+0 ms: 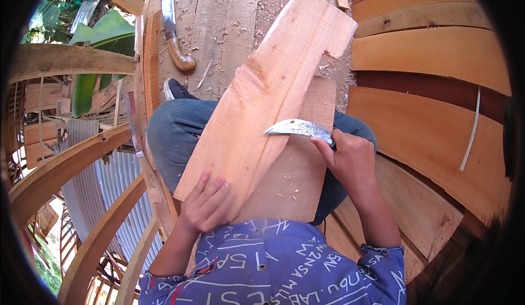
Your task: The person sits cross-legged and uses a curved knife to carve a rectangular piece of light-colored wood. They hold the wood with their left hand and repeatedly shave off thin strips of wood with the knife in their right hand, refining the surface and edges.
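Observation:
A long pale wooden board (249, 108) with a notched far end lies slantwise over my crossed legs. Beneath it, a second, flatter board (290, 187) with a few shavings on it shows at its right side. My left hand (206, 205) rests on the near left end of the long board, fingers spread out over its face; the thumb is hidden. In my right hand (350, 154) is a knife (298, 128) with a curved, dark-spotted blade, its tip pointing left over the board's right edge. My fingers wrap around its handle and cover most of it.
A large blade with a brown wooden handle (181, 56) lies on the plank floor (210, 31) at the far left, among shavings. Wooden wall planks (421, 50) close off the right side. An open timber railing (82, 163) stands to the left, with corrugated metal sheets (123, 190) beyond.

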